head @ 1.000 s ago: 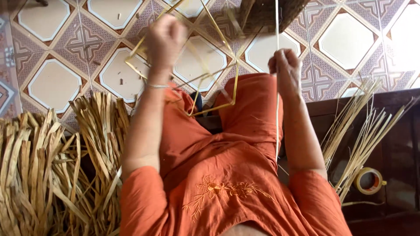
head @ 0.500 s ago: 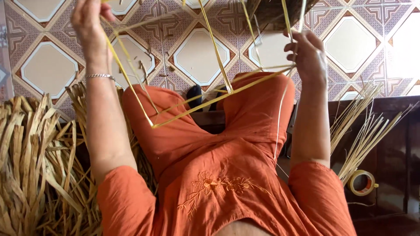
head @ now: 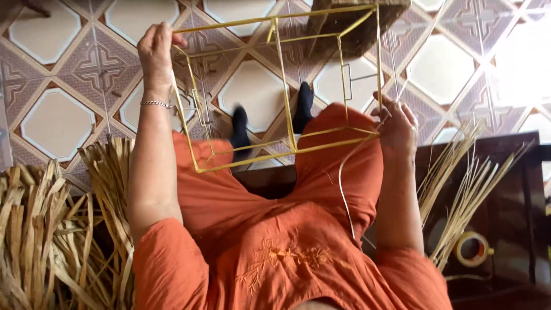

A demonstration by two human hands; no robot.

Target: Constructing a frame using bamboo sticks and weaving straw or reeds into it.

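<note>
Yellow box-shaped wire frame (head: 285,86) hangs in the air above the person's lap, held out over the patterned tile floor (head: 57,123). Left hand (head: 156,49) is closed around the frame's far left corner, raised high, with a thin silver bracelet (head: 156,104) on the wrist. Right hand (head: 396,123) is clamped on the near right corner, where it also seems to pinch a pale flat strip of reed (head: 344,189) that trails down toward the orange dress (head: 287,252). The two hands are well apart, one at each side of the frame.

Dried straw-coloured leaves (head: 51,241) lie heaped at the left. A bundle of pale reed strips (head: 468,183) rests on a dark wooden surface (head: 516,218) at the right, with a roll of tape (head: 472,248) just beside it.

To work well here, I judge the left grip should keep the frame from twisting while the right keeps the strip taut and flat against the wire, so it lies without kinks or slack.
</note>
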